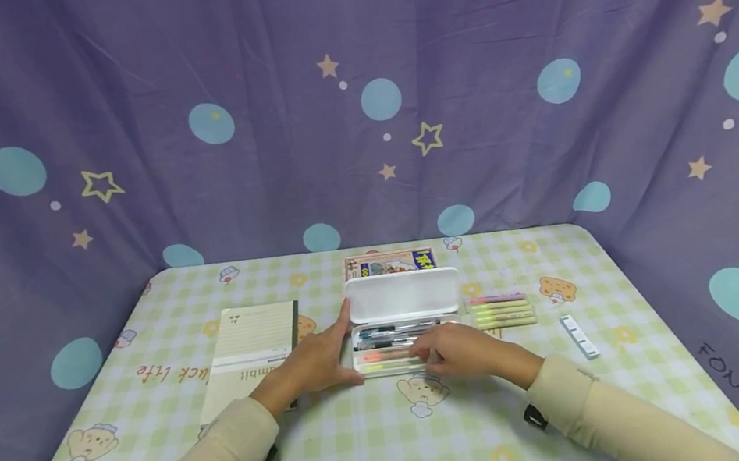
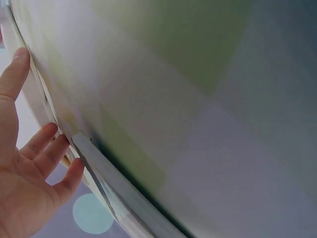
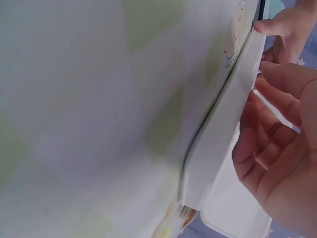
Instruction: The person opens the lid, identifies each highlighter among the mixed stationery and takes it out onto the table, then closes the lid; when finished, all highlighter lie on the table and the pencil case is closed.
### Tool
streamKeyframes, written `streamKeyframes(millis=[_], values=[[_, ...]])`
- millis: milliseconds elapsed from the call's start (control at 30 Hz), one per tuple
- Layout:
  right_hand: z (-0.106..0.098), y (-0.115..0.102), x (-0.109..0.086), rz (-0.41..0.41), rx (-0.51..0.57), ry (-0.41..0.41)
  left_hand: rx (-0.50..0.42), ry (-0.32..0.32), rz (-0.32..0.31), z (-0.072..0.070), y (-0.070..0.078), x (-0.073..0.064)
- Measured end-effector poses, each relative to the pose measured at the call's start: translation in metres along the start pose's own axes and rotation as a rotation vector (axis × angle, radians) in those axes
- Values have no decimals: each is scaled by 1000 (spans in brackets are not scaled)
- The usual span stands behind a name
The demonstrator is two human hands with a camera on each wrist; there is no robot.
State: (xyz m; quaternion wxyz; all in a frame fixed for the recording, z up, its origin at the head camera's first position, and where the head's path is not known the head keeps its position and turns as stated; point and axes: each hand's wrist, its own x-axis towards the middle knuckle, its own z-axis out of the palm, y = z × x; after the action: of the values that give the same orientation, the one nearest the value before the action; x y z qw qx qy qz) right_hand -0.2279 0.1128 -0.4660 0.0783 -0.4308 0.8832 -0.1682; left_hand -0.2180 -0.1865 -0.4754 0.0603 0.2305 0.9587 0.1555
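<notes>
A white pencil case (image 1: 403, 296) stands with its lid raised, dark pens (image 1: 391, 332) and highlighters (image 1: 383, 356) lying in it lengthwise. At its left end my left hand (image 1: 319, 357) is spread, thumb at the front corner and forefinger up by the lid; the left wrist view shows this hand (image 2: 34, 168) with fingers extended. My right hand (image 1: 460, 348) reaches into the front right of the case, fingertips bent at the highlighters. Seen from the right wrist, a slim white stick, apparently a highlighter's end (image 3: 275, 111), lies between thumb and curled fingers of this hand (image 3: 287, 163).
Left of the case lies an open notebook (image 1: 250, 342). To its right are a pack of pastel highlighters (image 1: 503, 312) and a small white-and-blue strip (image 1: 579, 336). A colourful printed booklet (image 1: 388, 262) lies behind the lid, on the checked tablecloth (image 1: 328, 441).
</notes>
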Motion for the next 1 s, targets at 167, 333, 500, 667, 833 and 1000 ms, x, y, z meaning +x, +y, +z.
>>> streamKeyframes(millis=[167,333,500,667,833,1000], values=[[-2,-5,1,17,-71,-45,-3,-1,-2,0,0,-1],[-1,-8,1,49,-105,-66,4,0,3,1,0,-1],[2,-9,1,75,-138,-57,-4,1,1,0,0,-1],[2,-10,1,74,-133,-49,-1,-5,-4,0,0,-1],[2,-11,3,86,-116,-57,1,-6,-7,0,0,-1],[3,-10,6,93,-99,-62,-3,-7,-13,0,1,-1]])
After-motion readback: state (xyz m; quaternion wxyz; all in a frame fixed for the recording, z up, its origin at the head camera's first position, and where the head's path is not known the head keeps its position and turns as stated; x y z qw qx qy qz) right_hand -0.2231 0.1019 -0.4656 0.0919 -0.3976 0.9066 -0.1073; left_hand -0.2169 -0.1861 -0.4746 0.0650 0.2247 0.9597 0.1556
